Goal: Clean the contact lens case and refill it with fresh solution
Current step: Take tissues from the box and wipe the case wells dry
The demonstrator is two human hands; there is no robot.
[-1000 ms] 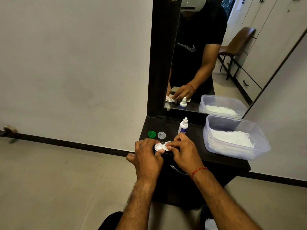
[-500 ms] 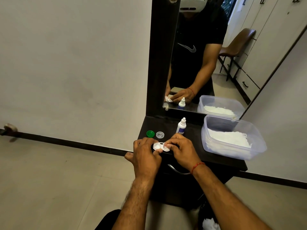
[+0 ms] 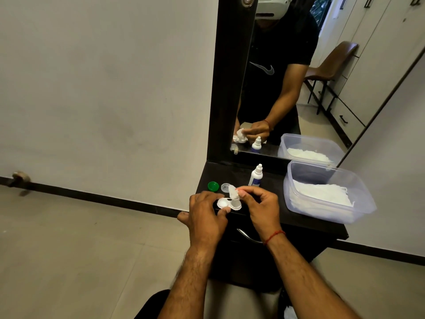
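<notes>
Non-task stuff: dark cabinet (image 3: 230, 173) against a pale wall (image 3: 103, 88). A clear plastic tub (image 3: 322, 165) fills the right end of the top, from the back edge to near the front, white sheets stacked inside. Curved metal drawer handle (image 3: 248, 237) below the front edge. Dark-framed mirror (image 3: 287, 100) rises from the back edge; it reflects a brown chair (image 3: 331, 63) and white wardrobe doors (image 3: 379, 42). Black skirting (image 3: 103, 199), door stop (image 3: 20, 177) far left, beige tile floor (image 3: 69, 249)

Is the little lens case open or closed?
Open. The lens case shows uncovered wells; its green cap and clear cap lie apart on the cabinet top.
</notes>
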